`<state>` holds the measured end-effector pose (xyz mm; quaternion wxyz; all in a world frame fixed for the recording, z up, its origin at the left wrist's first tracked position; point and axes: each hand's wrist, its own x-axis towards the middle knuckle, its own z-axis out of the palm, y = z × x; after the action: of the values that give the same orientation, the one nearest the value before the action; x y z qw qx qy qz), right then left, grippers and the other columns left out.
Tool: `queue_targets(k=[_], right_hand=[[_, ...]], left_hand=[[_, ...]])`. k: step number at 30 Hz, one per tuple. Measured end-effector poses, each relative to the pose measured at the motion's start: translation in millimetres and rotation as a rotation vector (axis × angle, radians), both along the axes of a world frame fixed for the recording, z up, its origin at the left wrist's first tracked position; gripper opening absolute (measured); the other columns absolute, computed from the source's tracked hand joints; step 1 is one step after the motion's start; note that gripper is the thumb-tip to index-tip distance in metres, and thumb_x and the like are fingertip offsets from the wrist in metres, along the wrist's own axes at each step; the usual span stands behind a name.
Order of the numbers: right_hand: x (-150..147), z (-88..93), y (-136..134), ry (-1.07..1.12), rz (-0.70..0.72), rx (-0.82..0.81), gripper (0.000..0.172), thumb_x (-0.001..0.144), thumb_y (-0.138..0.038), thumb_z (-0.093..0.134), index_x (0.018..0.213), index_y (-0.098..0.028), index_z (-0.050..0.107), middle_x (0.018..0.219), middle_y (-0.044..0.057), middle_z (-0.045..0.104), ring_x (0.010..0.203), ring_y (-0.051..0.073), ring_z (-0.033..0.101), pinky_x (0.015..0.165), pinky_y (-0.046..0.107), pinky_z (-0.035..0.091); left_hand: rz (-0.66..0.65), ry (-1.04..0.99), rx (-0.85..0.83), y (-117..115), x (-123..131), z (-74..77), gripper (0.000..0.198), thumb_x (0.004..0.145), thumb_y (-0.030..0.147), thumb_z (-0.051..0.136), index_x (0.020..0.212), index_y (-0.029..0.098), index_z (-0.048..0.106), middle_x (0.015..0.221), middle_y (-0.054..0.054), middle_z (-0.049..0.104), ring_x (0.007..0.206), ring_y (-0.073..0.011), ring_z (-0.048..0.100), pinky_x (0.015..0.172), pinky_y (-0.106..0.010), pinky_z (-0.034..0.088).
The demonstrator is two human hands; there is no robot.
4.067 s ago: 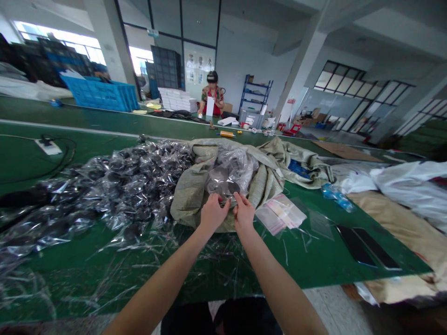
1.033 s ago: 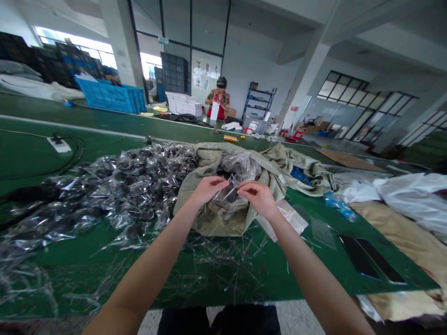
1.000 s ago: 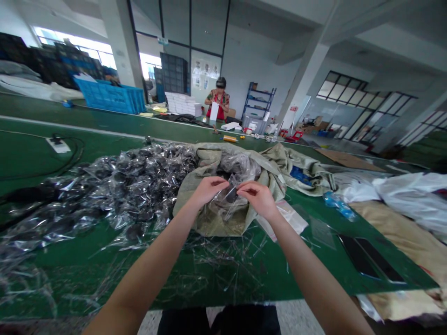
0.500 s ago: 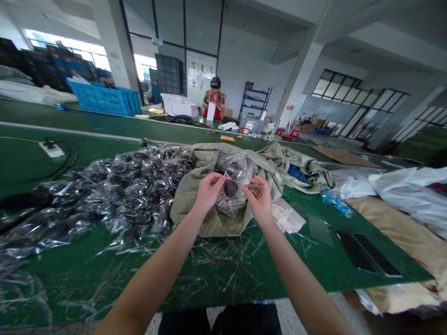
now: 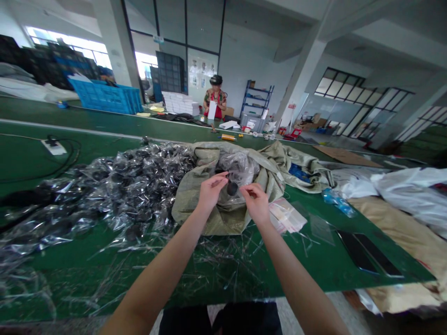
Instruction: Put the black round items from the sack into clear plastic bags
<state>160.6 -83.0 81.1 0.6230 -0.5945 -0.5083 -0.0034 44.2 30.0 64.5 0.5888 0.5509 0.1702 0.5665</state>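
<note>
The left hand is pinching a clear plastic bag shut between its fingers, a dark round item hanging inside (kept up off the woven sack), while the right hand is curling half-open just beside it, any grip unclear

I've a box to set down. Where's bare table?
Bare green mat lies between the power strip and the wrapped discs, and between the small bags and the black panels. The sack under the hands is crowded, and plastic scraps litter the mat before them.

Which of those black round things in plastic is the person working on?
The black round item between the left hand and right hand, over the woven sack, apart from the big heap of bagged ones on the green table.
</note>
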Motion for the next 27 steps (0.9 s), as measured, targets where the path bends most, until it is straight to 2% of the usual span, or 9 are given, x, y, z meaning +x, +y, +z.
queue_targets(k=[6, 15, 19, 27], right_hand=[[4, -11.4, 4, -0.132, 0.011, -0.044, 0.014, 0.083, -0.033, 0.063, 0.076, -0.023, 0.068, 0.081, 0.003, 0.059, 0.074, 0.017, 0.055, 0.068, 0.03, 0.046], [11, -23.7, 10, -0.127, 0.076, -0.125, 0.015, 0.082, -0.034, 0.063, 0.075, -0.023, 0.069, 0.081, 0.003, 0.059, 0.071, 0.016, 0.054, 0.065, 0.03, 0.046], [14, -33.5, 13, -0.1, 0.106, -0.152, 0.015, 0.082, -0.035, 0.063, 0.075, -0.023, 0.069, 0.078, 0.002, 0.06, 0.071, 0.016, 0.055, 0.064, 0.03, 0.045], [13, -52.2, 16, -0.08, 0.076, -0.172, 0.018, 0.084, -0.036, 0.059, 0.074, -0.022, 0.066, 0.078, 0.002, 0.06, 0.075, 0.017, 0.055, 0.069, 0.03, 0.045]], left_hand=[[0.089, -0.028, -0.092, 5, 10, -28.0, 0.015, 0.07, 0.033, 0.072, 0.072, 0.018, 0.072, 0.111, -0.01, 0.07, 0.106, -0.0243, 0.062, 0.092, -0.038, 0.047], [0.143, 0.043, -0.029, 4, 9, -49.3, 0.012, 0.074, 0.03, 0.069, 0.072, 0.019, 0.072, 0.104, -0.008, 0.071, 0.102, -0.0222, 0.063, 0.095, -0.037, 0.045], [0.151, 0.034, -0.036, 4, 11, -55.0, 0.011, 0.075, 0.028, 0.067, 0.07, 0.018, 0.072, 0.102, -0.008, 0.072, 0.099, -0.0206, 0.064, 0.089, -0.033, 0.047], [0.063, 0.062, -0.107, 2, 15, -58.4, 0.01, 0.074, 0.027, 0.068, 0.072, 0.018, 0.072, 0.089, -0.006, 0.074, 0.085, -0.0184, 0.066, 0.083, -0.031, 0.049]])
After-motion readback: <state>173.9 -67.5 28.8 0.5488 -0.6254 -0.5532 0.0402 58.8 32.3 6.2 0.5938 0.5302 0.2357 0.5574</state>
